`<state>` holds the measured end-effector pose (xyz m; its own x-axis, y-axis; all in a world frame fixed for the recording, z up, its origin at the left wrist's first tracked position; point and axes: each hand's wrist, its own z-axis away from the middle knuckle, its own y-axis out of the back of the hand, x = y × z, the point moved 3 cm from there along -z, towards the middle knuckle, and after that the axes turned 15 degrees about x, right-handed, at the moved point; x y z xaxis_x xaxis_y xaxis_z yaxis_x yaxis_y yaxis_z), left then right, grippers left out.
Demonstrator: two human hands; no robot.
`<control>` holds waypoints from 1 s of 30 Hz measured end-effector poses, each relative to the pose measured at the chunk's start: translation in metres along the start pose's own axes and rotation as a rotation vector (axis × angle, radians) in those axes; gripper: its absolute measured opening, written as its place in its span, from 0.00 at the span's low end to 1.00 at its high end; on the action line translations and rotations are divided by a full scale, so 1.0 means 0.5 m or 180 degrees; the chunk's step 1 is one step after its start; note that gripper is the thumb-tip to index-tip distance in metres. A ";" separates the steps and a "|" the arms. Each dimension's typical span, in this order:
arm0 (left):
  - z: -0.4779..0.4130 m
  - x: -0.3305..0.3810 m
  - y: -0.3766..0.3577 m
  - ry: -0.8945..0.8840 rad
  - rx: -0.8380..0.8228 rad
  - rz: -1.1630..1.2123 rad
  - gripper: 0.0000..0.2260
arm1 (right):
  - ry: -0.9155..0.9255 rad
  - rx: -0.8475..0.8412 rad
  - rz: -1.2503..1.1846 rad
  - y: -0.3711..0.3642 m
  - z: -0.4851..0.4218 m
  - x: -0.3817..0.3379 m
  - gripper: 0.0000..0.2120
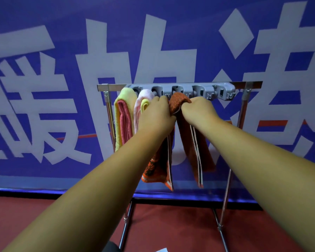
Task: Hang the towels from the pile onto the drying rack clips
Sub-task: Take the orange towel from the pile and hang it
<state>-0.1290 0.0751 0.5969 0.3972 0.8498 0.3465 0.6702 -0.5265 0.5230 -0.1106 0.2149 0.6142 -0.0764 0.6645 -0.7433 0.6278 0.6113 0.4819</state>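
Note:
A metal drying rack [251, 84] stands before a blue banner, with a grey clip bar [224, 91] along its top rail. An orange towel [179, 101] with striped ends is bunched just under the third clip. My left hand [155, 113] and my right hand [201, 109] both grip its folded top from either side, and its two ends hang down below my wrists. A yellow-and-pink towel [123, 113] hangs from the first clip. A pale pink-and-yellow towel [142, 100] hangs from the second, partly behind my left hand. The towel pile is out of view.
The two right-hand clips [198, 90] on the bar hold nothing. The rack's legs [224, 206] stand on a red floor [171, 230]. The blue banner with big white characters [44, 88] fills the background. A small white corner [162, 250] shows at the bottom edge.

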 end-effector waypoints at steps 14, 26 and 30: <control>-0.135 -0.014 -0.020 0.0162 0.0164 -0.0562 0.06 | 0.0293 0.0315 0.0533 -0.059 -0.106 -0.024 0.10; -0.134 -0.030 -0.053 -0.0048 0.0173 -0.1019 0.13 | 0.0758 0.0237 0.1068 -0.121 -0.135 -0.001 0.07; -0.115 -0.019 -0.048 -0.0130 0.0161 -0.1231 0.13 | 0.0820 0.0147 0.1079 -0.133 -0.131 0.002 0.10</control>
<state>-0.1846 0.0783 0.6258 0.1332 0.9861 0.0996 0.8050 -0.1663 0.5696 -0.2032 0.2030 0.6119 -0.0473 0.9138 -0.4035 0.6844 0.3238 0.6533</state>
